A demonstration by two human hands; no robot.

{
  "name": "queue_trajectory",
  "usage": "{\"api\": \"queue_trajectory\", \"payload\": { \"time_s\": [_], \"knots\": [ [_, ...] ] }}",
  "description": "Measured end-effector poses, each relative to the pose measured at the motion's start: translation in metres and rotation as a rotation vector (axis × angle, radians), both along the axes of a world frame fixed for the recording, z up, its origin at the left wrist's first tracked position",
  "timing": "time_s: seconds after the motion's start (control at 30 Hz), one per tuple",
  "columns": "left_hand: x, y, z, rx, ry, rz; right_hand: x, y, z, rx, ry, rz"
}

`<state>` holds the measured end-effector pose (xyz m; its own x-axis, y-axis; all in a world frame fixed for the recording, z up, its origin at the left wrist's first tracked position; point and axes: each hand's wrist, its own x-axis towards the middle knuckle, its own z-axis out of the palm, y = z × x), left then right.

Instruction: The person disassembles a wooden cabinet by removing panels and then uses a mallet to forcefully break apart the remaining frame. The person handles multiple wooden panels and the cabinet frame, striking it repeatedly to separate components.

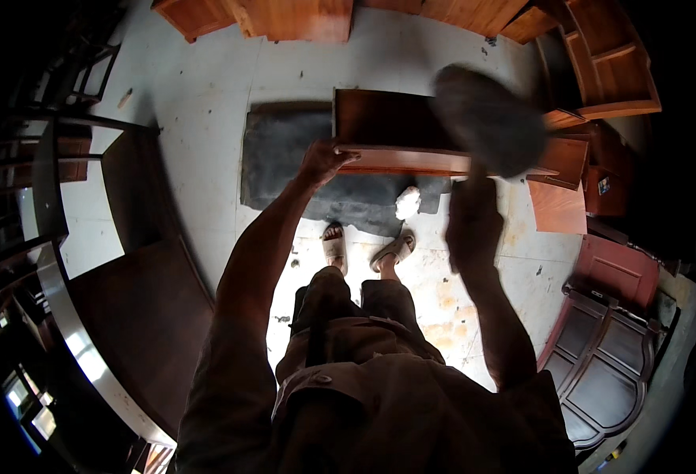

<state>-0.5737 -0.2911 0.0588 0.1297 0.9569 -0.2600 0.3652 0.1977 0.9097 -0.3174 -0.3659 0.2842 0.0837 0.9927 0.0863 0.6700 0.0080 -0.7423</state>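
My right hand (473, 225) is closed round the handle of a mallet. The mallet's bulky dark head (494, 122) is raised and smeared by motion, covering part of a reddish-brown wooden furniture piece (411, 160). That long piece has a dark inner face and a lighter front edge, and it rests on a dark mat (281, 154). At its near left corner my left hand (324, 162) grips the edge, thumb on top; the other fingers are partly hidden. A crumpled white item (408, 203) lies on the mat close to my feet; its kind cannot be made out.
Wooden cabinet parts (292, 20) line the far side, with an open wooden frame (613, 59) at far right. Dark furniture with a large brown panel (146, 316) stands on my left. Reddish panels (616, 272) and a curved dark panelled piece (605, 367) are at right.
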Motion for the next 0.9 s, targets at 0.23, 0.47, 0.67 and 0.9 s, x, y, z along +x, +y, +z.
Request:
{"api": "queue_trajectory", "payload": {
  "time_s": [0.23, 0.47, 0.67, 0.9],
  "knots": [
    [-0.004, 0.018, -0.051, -0.138, -0.919, 0.034, 0.014, -0.022, -0.097, -0.009, -0.336, 0.188],
    [-0.018, 0.029, 0.005, 0.012, 0.171, -0.272, 0.033, -0.033, -0.052, -0.054, -0.088, -0.014],
    [0.05, 0.061, 0.098, 0.058, 0.38, -0.59, 0.102, -0.039, -0.038, -0.168, -0.077, -0.099],
    [0.076, 0.048, 0.054, 0.219, 0.617, -0.631, 0.158, 0.022, 0.005, 0.307, 0.155, -0.086]
  ]
}}
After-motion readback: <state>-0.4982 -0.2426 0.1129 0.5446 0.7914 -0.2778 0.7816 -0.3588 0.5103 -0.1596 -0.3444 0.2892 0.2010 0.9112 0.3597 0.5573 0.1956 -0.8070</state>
